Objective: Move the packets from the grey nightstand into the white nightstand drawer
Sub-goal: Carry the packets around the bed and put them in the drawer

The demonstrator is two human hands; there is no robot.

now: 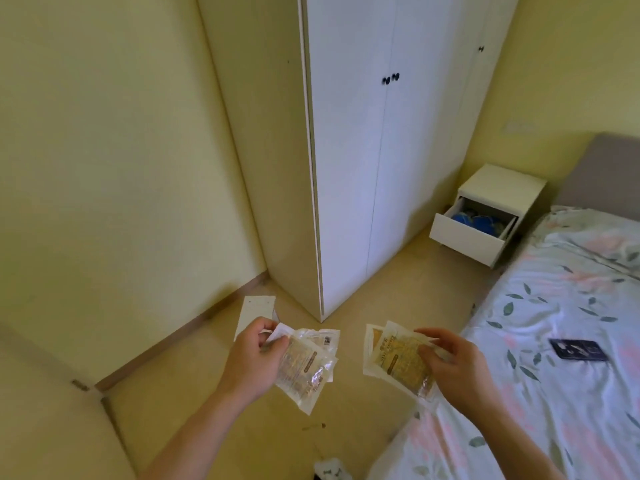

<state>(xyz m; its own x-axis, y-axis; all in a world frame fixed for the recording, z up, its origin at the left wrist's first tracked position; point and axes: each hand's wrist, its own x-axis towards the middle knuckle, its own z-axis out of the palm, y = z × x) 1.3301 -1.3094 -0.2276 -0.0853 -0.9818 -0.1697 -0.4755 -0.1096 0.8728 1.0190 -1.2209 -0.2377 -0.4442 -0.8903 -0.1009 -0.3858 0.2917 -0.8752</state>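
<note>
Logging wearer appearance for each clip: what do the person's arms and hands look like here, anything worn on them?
Both forearms are bare up to the frame's lower edge; no sleeves show. The left hand and the right hand wear no gloves, and no rings, watch, wristband or markings are visible. Fingernails look short and unpainted, though the picture is soft.

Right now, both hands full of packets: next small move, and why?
Probably walk toward the white nightstand: its drawer already stands open, and the left hand and right hand each grip packets, so nothing needs opening first.
</note>
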